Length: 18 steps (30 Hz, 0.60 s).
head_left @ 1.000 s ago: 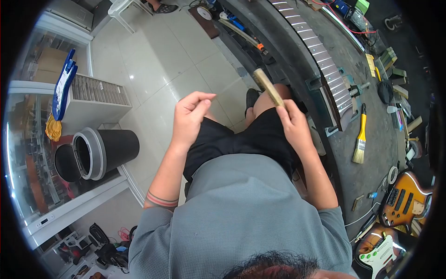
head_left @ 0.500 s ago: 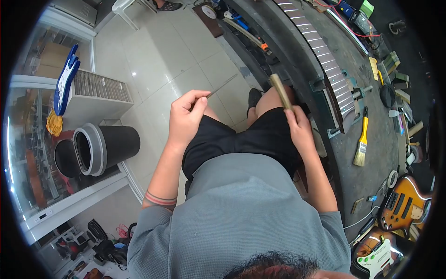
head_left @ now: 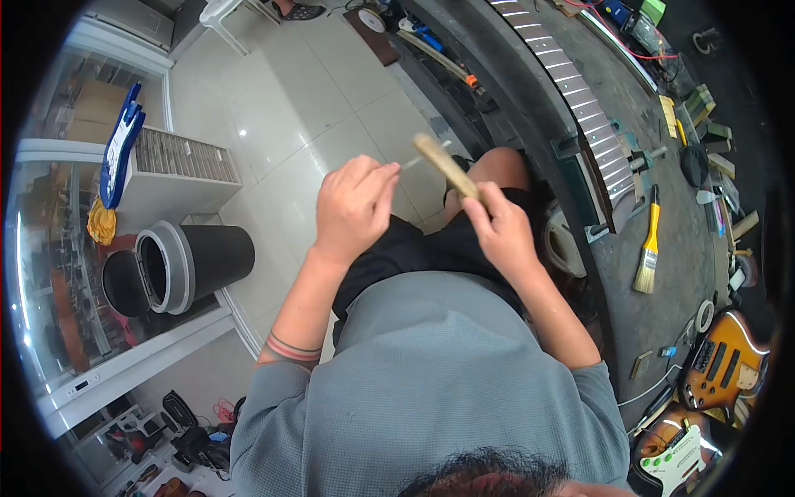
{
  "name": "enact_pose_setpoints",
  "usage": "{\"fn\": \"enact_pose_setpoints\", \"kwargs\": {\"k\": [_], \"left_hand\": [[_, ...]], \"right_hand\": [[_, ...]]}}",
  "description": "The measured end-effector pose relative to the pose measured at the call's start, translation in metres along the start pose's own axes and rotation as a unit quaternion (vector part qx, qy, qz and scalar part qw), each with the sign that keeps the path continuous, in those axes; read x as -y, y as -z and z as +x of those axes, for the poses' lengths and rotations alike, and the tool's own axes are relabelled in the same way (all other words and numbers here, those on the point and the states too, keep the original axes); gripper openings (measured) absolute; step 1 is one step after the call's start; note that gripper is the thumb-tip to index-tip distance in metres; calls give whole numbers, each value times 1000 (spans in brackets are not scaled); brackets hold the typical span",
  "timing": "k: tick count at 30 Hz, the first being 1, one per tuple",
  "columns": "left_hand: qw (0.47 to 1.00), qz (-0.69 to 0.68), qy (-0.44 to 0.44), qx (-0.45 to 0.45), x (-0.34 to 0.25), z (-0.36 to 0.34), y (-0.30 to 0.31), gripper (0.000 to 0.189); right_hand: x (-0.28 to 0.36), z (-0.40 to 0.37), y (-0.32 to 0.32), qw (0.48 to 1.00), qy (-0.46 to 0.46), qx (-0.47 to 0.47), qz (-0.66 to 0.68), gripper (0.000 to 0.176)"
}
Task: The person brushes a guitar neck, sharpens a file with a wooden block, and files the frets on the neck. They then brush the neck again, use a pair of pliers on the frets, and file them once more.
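Note:
My left hand (head_left: 358, 203) is closed in a pinch on a thin metal file (head_left: 411, 163), a slim rod that points up and to the right. My right hand (head_left: 503, 225) grips a narrow, tan wooden brush (head_left: 447, 166), slightly smeared by motion. The brush's far end overlaps the file in this view, in front of my black shorts (head_left: 414, 248) and above the tiled floor. On the workbench to my right, a guitar neck (head_left: 584, 112) with bright frets lies along the near edge, held near a clamp (head_left: 642, 161).
A yellow-handled paintbrush (head_left: 650, 240) lies on the workbench (head_left: 613, 290). Sunburst guitar bodies (head_left: 720, 364) rest at the lower right. To my left stand a black bin (head_left: 215, 253) and a white cabinet (head_left: 161, 186). A white stool (head_left: 224, 16) is ahead.
My right hand has moved left and brought the brush across to the file. My left hand has shifted slightly right and turned, its knuckles now facing up.

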<state>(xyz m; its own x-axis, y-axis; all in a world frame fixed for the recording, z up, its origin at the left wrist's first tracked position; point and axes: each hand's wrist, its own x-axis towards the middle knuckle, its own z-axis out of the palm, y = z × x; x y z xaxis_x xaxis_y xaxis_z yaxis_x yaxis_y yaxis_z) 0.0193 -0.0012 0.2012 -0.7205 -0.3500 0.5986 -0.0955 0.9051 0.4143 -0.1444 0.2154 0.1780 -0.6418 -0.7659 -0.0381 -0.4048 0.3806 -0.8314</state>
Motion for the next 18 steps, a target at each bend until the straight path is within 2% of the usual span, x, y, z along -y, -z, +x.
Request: {"fn": "enact_pose_setpoints", "kwargs": {"k": [3,4,7,9,11,13,14,15,18], "left_hand": [[999,11,52,2,14,-10,9,13],[998,21,53,13,14,-12,9,13],[999,4,-8,35,1,-8,-3,14],[999,-10,-24,21,-4,-3,-6,14],[1000,-11,-15,-2,-2,-1,-3,14],[999,2,16,-36,14,-4,10,15],[998,-19,50,-42,22,-8,13,16],[999,-7,42,-30,22,-9,14,16],[1000,12,8,23,12,-10,7,21]], "right_hand": [[-21,2,10,998,-48,-40,12,25],[-19,0,10,998,-37,-41,12,25],[6,0,7,999,-21,7,27,25],[8,3,-9,998,48,9,45,26],[3,3,-6,999,45,-10,29,26],[-23,0,3,998,-17,-2,56,26],[-48,1,1,997,-12,-28,70,26],[-46,1,7,994,-74,-15,84,26],[-27,-3,2,985,-46,-11,166,25]]}}
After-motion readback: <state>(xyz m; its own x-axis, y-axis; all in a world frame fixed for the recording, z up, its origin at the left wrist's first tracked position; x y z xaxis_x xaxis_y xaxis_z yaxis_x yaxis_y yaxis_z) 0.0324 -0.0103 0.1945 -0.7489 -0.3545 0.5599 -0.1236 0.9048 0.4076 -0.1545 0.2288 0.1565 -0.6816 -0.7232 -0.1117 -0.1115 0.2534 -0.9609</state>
